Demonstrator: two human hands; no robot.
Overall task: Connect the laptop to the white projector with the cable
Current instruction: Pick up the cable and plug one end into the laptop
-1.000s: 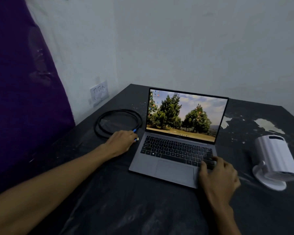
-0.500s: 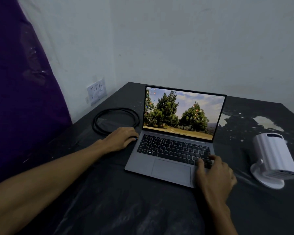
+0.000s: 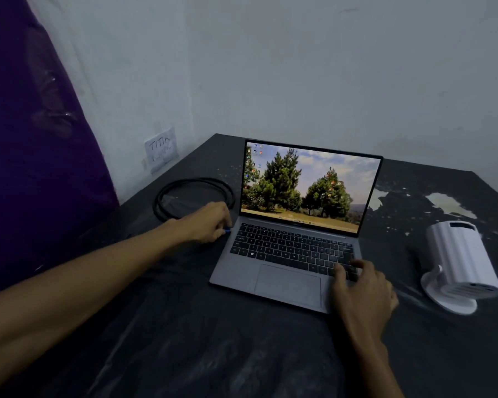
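An open grey laptop (image 3: 288, 262) with trees on its screen sits mid-table. My left hand (image 3: 207, 222) is closed on the blue-tipped plug of the black cable (image 3: 184, 185), pressed against the laptop's left edge; the port itself is hidden by my fingers. The rest of the cable lies coiled behind that hand. My right hand (image 3: 360, 288) rests flat on the laptop's front right corner, fingers spread over the keys. The white projector (image 3: 460, 259) stands tilted on its round base at the right, apart from both hands.
The table (image 3: 184, 340) is covered with dark, wrinkled plastic with pale peeled patches at the back right. A purple cloth (image 3: 26, 168) hangs at the left. A labelled wall socket (image 3: 161, 150) sits above the table's back left edge. White walls close the corner.
My left hand has moved the cable plug right, from just short of the laptop to against its left side. My right hand has stayed on the laptop's corner.
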